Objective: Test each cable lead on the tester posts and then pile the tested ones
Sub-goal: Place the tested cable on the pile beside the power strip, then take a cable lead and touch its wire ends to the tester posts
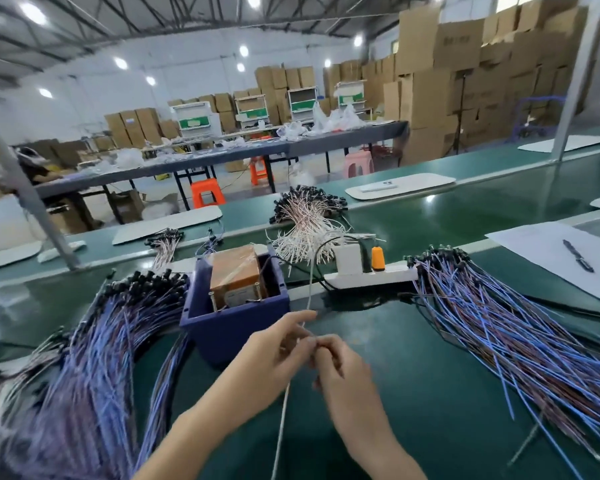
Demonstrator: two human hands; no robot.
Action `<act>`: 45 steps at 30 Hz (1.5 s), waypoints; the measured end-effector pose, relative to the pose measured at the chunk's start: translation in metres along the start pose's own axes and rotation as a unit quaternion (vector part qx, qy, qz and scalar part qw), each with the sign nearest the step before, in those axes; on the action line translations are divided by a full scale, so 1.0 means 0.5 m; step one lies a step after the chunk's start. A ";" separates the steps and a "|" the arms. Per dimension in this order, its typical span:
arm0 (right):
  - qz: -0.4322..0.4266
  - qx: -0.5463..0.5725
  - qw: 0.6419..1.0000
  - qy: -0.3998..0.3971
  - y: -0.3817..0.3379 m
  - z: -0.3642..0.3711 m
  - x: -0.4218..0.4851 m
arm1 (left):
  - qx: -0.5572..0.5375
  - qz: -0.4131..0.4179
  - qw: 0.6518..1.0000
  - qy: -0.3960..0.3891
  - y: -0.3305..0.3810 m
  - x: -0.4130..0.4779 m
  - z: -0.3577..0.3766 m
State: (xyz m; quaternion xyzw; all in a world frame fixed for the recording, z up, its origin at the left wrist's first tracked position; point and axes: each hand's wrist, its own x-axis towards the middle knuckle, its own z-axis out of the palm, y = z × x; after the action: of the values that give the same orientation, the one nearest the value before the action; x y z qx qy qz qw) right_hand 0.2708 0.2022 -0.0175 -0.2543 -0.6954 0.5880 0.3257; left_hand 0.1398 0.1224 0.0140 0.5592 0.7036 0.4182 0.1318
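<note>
Hands, two of them, meet low in the middle of the green bench point(430, 393): the left hand point(278, 348) and the right hand point(340, 372) touch fingertip to fingertip, and both pinch one white cable lead point(309, 289). The lead rises toward twelve o'clock from the fingers and trails toward six o'clock between the forearms. Motion blur and the fingers themselves cover the pinched stretch, so the exact grip cannot be made out. At eleven o'clock from the hands, just beside them, stands one dark blue tub point(236, 323) holding one brown tester point(234, 271). Two metal tester posts point(214, 301) show near its front edge, and the tub wall hides the tester's base. Two big piles of blue leads flank the hands: the left pile point(84, 358) at nine o'clock, much blurred and reaching the tub's side, and the right pile point(516, 327) at three o'clock, fanned out on the bench. At twelve o'clock, beyond the tub, lies one bundle of white leads point(305, 220), with one smaller bundle point(163, 242) at eleven o'clock. One white power strip point(395, 273) lies at one o'clock with one orange plug point(378, 259) and one white adapter point(349, 259) in it; the held lead crosses in front of its left end. At two o'clock lies one paper sheet point(541, 251) with one pen point(577, 256) on it.
</note>
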 end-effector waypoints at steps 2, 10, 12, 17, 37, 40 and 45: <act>-0.044 -0.048 0.997 -0.029 -0.003 0.051 -0.001 | -0.030 -0.040 0.997 0.060 -0.037 -0.057 -0.028; -0.096 -0.158 0.974 -0.129 0.045 0.143 0.002 | -0.116 -0.167 0.967 0.155 -0.161 -0.179 -0.053; -0.088 -0.168 0.973 -0.132 0.048 0.141 0.003 | -0.107 -0.165 0.968 0.158 -0.164 -0.175 -0.048; -0.062 -0.141 0.982 -0.107 0.051 0.143 0.011 | -0.112 -0.178 0.965 0.157 -0.165 -0.178 -0.043; 0.020 -0.021 0.999 0.034 0.068 0.118 0.079 | 0.176 -0.346 0.812 0.436 -0.267 -0.147 -0.414; 0.026 -0.004 0.999 0.032 0.069 0.114 0.080 | 0.229 -0.391 0.824 0.340 -0.327 -0.137 -0.438; 0.027 0.011 0.999 0.026 0.067 0.111 0.081 | 0.238 -0.431 0.814 0.309 -0.353 -0.130 -0.450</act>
State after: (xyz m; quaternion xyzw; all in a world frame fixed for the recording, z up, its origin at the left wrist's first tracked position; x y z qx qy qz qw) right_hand 0.2015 0.2019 -0.0498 -0.2845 -0.6732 0.5973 0.3303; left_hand -0.1048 -0.0395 0.0042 0.0544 0.9538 0.2889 -0.0625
